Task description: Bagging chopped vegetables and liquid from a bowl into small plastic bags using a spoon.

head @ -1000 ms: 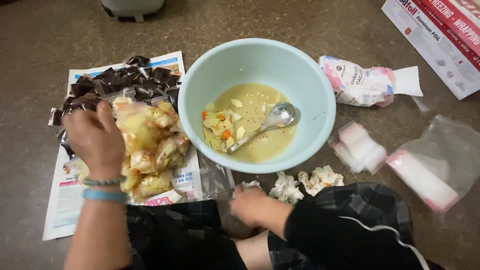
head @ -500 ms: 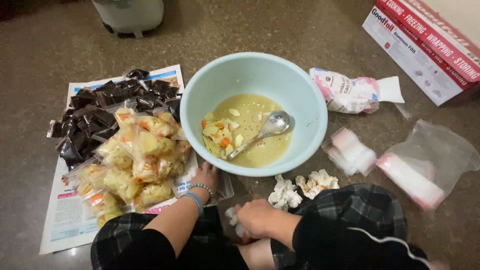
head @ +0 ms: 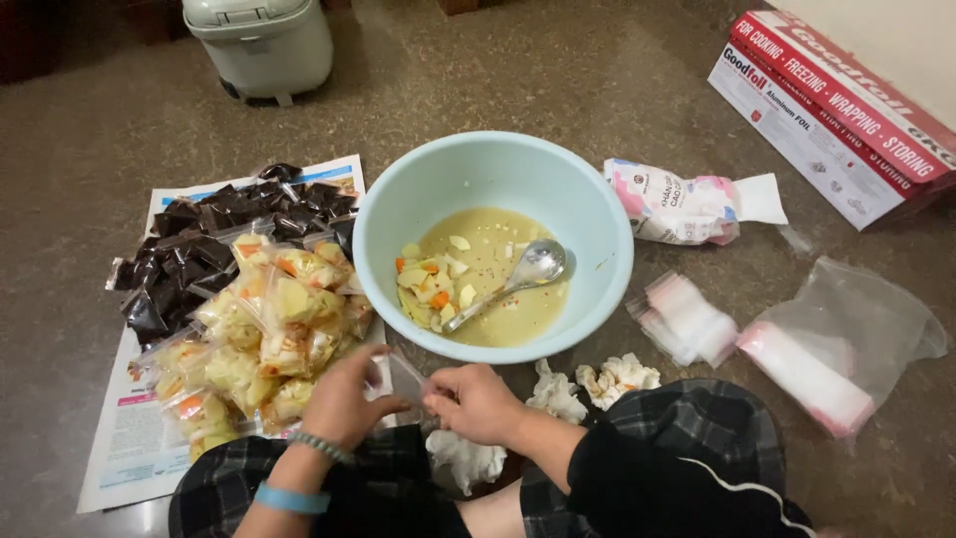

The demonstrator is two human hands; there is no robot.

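L hand (head: 344, 399) + R hand (head: 476, 402) both pinched shut on small clear bag (head: 406, 379), held between them just at 6 o'clock of pale blue bowl (head: 597, 214); spoon (head: 518, 279) lies in yellowish liquid w/ veg pieces; filled bags (head: 269, 344) at bowl's 8 o'clock on paper (head: 119, 448); dark packets (head: 209, 249) at 9; crumpled tissues (head: 597, 384) at 5.

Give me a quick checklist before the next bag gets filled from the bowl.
1. Small clear bag held by left hand and right hand: ok.
2. Bag mouth open: cannot tell.
3. Spoon in the bowl, handle toward the hands: ok.
4. Food left in the bowl: ok.
5. Filled bags piled beside the bowl, clear of its rim: ok.
6. Spare bags to the right: ok.
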